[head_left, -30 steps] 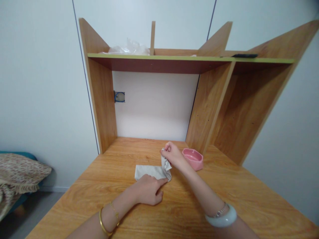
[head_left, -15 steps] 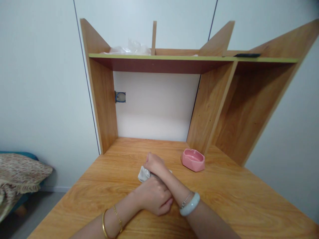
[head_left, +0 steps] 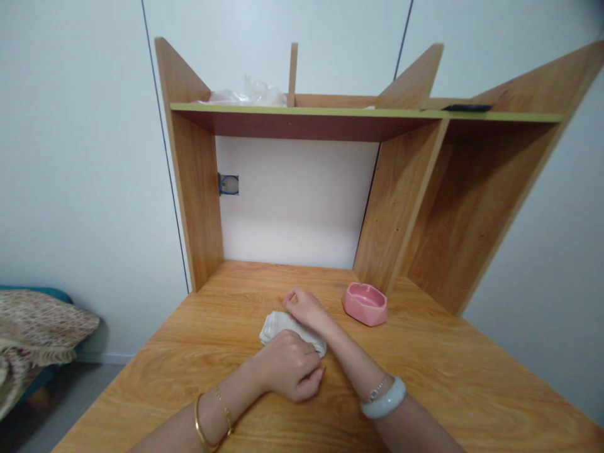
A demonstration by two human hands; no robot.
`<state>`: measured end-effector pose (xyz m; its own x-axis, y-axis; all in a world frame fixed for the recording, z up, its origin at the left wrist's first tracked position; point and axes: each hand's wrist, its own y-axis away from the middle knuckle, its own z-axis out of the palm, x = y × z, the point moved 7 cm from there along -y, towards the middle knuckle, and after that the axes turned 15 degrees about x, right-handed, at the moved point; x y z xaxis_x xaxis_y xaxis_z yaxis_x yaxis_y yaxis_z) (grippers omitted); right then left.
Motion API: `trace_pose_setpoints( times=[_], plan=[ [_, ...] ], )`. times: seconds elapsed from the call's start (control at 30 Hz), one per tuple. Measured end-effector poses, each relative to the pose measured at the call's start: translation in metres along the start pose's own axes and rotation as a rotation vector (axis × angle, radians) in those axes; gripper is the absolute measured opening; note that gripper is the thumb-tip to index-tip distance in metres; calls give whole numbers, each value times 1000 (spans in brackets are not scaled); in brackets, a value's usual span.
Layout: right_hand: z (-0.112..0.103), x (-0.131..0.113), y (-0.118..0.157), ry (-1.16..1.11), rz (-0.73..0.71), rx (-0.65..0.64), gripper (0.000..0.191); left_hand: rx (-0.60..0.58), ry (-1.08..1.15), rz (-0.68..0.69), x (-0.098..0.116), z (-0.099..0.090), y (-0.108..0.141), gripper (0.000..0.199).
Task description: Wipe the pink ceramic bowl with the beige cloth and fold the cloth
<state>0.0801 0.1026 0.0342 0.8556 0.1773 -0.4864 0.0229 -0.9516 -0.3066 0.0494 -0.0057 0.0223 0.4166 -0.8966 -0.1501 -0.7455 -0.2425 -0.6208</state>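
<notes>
A folded white cloth (head_left: 275,326) lies on the wooden desk, partly hidden beneath my hands. My left hand (head_left: 291,368) is closed in a loose fist over the cloth's near edge, its thumb folded in at the right. Across the far right side of the cloth reaches my right hand (head_left: 306,308), fingers curled in and thumb close to the forefinger. Whatever sits inside the right hand's curled fingers is hidden. The two hands are apart, with part of the cloth showing between them.
A pink faceted bowl (head_left: 365,305) stands right of my right hand. Wooden shelving (head_left: 396,201) rises at the desk's back, with a clear plastic bag (head_left: 255,93) and a dark flat object (head_left: 468,107) on top. Left of the desk, a patterned blanket (head_left: 38,327) hangs over something blue.
My right hand has shifted right, off my left wrist and the cloth's middle, so more cloth shows. The left hand has barely moved.
</notes>
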Motion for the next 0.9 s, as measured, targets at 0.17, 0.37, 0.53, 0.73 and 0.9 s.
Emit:
trace_pose_setpoints(
  times=[0.17, 0.37, 0.53, 0.73, 0.9],
  plan=[
    [-35, 47, 4, 94, 69, 26, 16, 7, -159, -448, -49, -18, 3, 39],
    [-20, 85, 34, -92, 199, -343, 47, -135, -268, -766, -84, -19, 17, 37],
    [-3, 90, 42, -288, 242, -417, 38, -176, -235, -763, -84, -13, 20, 39],
    [-28, 124, 48, -263, 283, -319, 32, -95, -192, -770, -86, -17, 21, 32],
    [-74, 176, 54, -226, 301, -261, 35, -81, -169, -781, -88, -15, 23, 28]
  ],
)
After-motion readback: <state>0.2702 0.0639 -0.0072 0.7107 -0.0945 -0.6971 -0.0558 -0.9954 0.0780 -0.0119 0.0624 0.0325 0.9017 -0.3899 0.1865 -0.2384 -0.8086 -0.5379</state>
